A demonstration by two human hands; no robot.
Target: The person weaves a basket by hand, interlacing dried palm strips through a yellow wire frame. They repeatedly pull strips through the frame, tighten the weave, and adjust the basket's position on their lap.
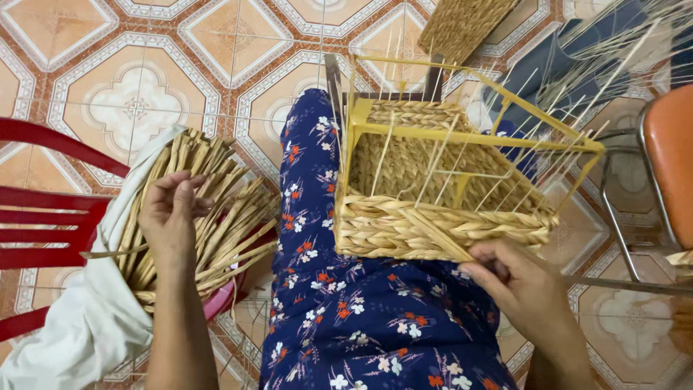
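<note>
Reaching into the bundle of flat tan reed strands (209,217) heaped on a white cloth (86,318) at your left, your left hand (170,213) has its grip curled loosely over the strands, fingers pinching at one or two. Your right hand (516,285) presses the near right corner of the half-woven rectangular straw basket on its yellow wire frame (440,209), which sits on your lap over the blue floral fabric (361,318); its grip looks closed on a strand end, though I cannot tell for sure. Tugging one strand could drag its neighbours off the cloth onto the tiled floor (137,101). Thin upright stakes (433,159) crowd the frame, so your sleeve may snag them. Room lies open far left; the red chair (43,224) and the orange-seated metal chair (671,166) hem your elbows.
</note>
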